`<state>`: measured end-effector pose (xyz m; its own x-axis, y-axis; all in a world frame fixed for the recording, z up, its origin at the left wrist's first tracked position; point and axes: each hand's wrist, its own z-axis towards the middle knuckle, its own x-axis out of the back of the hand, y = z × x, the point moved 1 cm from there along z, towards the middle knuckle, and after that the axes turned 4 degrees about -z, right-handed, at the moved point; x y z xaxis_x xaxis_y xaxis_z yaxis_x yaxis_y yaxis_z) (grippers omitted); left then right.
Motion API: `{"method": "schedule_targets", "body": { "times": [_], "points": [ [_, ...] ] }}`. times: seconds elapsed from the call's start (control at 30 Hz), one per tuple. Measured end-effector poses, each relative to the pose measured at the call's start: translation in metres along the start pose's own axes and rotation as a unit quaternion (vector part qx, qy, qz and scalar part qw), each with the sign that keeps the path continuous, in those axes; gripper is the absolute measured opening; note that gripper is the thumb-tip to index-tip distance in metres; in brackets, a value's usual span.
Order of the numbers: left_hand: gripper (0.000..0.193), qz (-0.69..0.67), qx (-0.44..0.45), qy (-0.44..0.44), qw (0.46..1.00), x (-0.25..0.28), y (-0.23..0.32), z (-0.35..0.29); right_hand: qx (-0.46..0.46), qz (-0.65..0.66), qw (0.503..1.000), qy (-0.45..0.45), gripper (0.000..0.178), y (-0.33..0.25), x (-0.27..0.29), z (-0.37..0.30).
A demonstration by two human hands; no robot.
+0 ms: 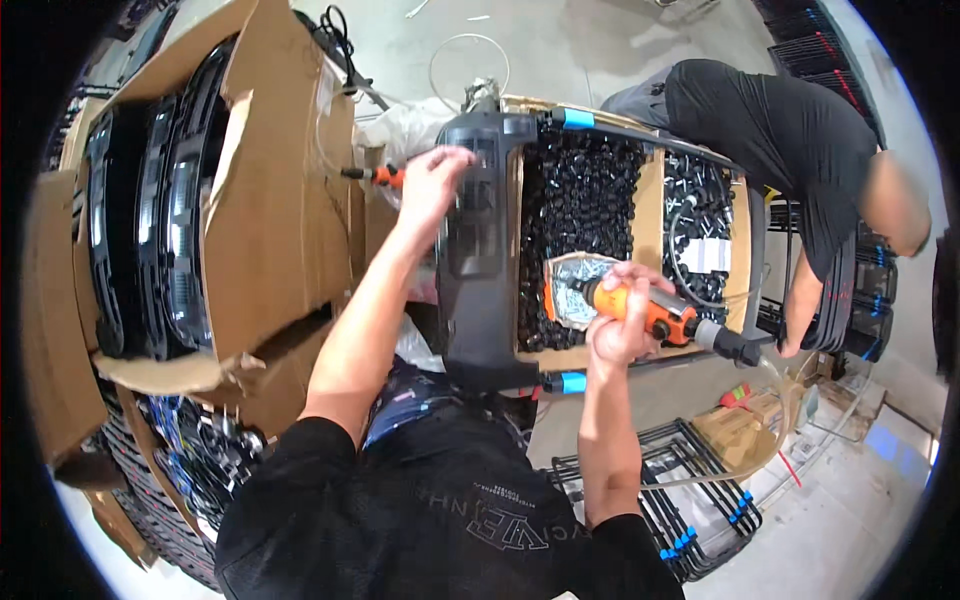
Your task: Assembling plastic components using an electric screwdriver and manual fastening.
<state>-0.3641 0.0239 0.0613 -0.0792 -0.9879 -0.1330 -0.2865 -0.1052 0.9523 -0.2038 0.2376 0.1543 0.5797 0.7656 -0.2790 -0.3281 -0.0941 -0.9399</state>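
Observation:
My right hand (622, 325) is wrapped round an orange and silver air screwdriver (650, 312), whose nose points left over a small open box of silver screws (578, 285). A clear hose trails from the tool's dark rear fitting. My left hand (432, 190) is above the upper end of a dark plastic panel (470, 335), fingers curled together; whatever they may hold is too small to make out. The panel lies along the left side of a black tubular frame (640, 368). Inside the frame is a cardboard box (648, 205) of black knob-like parts (580, 195).
A tall carton (275, 190) with dark panels stands at left, above bundled cables (190, 450). A second orange tool (385, 176) hangs beside it. At right, a person in black (770, 120) bends beside stacked frames (840, 300). More black frames (690, 500) lie lower right.

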Motion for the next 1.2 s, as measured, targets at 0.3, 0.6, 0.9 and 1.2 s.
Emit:
{"method": "schedule_targets", "body": {
  "times": [0.3, 0.6, 0.9, 1.2],
  "points": [
    [0.025, 0.243, -0.112, -0.07, 0.961, 0.025, -0.013, 0.128, 0.09, 0.002, 0.996, -0.006, 0.009, 0.062, -0.094, 0.137],
    [0.027, 0.19, -0.04, -0.078, 0.978, 0.027, -0.023, 0.137, 0.084, -0.047, 0.995, -0.021, 0.008, 0.108, -0.141, 0.186],
    [0.025, 0.15, -0.025, -0.058, 0.987, 0.023, -0.017, 0.134, 0.055, -0.06, 0.996, -0.045, 0.015, 0.137, -0.148, 0.19],
    [0.026, -0.096, 0.12, 0.042, 0.987, 0.052, -0.032, 0.121, 0.057, -0.072, 0.992, -0.091, 0.018, 0.155, -0.155, 0.192]
  ]
}}
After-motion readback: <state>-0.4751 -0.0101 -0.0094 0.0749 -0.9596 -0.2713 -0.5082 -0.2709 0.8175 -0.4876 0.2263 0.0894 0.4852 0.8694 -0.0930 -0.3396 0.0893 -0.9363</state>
